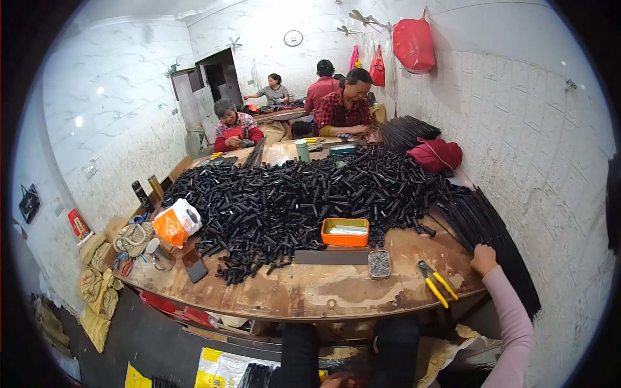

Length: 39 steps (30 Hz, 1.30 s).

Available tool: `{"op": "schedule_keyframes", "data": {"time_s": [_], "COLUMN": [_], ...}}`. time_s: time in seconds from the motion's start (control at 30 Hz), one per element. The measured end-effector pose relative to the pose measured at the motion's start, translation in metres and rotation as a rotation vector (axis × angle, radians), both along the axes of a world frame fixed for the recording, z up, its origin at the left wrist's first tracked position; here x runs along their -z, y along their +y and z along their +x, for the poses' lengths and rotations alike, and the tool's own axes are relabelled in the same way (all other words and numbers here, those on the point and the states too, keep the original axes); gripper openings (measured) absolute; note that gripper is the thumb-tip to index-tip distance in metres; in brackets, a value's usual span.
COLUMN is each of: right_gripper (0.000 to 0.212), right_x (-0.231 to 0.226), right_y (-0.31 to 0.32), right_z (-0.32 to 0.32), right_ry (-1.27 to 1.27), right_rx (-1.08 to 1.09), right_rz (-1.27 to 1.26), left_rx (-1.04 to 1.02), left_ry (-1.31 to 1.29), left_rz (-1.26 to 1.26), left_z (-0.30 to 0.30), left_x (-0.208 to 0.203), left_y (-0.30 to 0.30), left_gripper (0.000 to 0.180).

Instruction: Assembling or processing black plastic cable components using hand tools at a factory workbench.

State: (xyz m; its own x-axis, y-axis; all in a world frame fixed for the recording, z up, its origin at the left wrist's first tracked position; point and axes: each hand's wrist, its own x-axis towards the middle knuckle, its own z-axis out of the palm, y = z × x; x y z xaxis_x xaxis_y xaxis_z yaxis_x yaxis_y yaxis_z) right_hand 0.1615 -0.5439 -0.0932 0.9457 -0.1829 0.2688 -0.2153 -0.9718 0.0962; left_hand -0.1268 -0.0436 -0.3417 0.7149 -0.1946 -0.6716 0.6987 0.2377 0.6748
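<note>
My right hand (483, 260) is closed at the edge of a long bundle of thin black rods (498, 239), which lies along the right side of the table. Low in the head view, between my knees, my left hand (336, 380) shows only in part, its fingers mostly hidden. Something small and yellow (323, 374) is beside it. Yellow-handled pliers (438, 283) lie on the wood near my right hand. A small clear box of tiny metal pieces (379, 264) stands left of the pliers, next to a dark flat bar (331, 257).
A wide heap of short black tubes (291, 200) covers the table's middle. An orange box (345, 232) stands at its front. A plastic bag (177, 223), a glass mug (160, 254) and a phone (195, 266) are at left. Several people sit working beyond the heap. A wall rises at right.
</note>
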Motion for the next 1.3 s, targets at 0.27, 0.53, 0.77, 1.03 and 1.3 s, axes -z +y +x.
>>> {"op": "schedule_keyframes", "data": {"time_s": [0.27, 0.53, 0.77, 1.03, 1.3], "right_gripper": [0.017, 0.026, 0.033, 0.018, 0.024], "right_x": [0.000, -0.041, -0.168, -0.251, -0.267], "right_y": [0.009, -0.006, -0.046, 0.080, 0.275], "right_z": [-0.001, 0.012, 0.053, -0.014, -0.097], "right_ry": [-0.231, -0.257, -0.240, -0.248, 0.142], "right_rx": [-0.118, 0.066, -0.009, -0.243, -0.606], "right_rz": [-0.111, -0.079, 0.466, 1.320, 2.044], "left_rx": [0.064, 0.024, -0.043, 0.142, 0.348], "left_ry": [0.125, 0.092, 0.147, 0.097, -0.939], "left_rz": [-0.292, -0.260, -0.282, -0.140, -0.096], "left_z": [-0.003, 0.006, 0.011, 0.012, 0.075], "left_x": [-0.001, -0.017, 0.009, 0.004, -0.306], "left_y": [0.019, 0.047, 0.053, 0.031, 0.037], "left_gripper": [0.028, 0.031, 0.026, 0.032, 0.038]}}
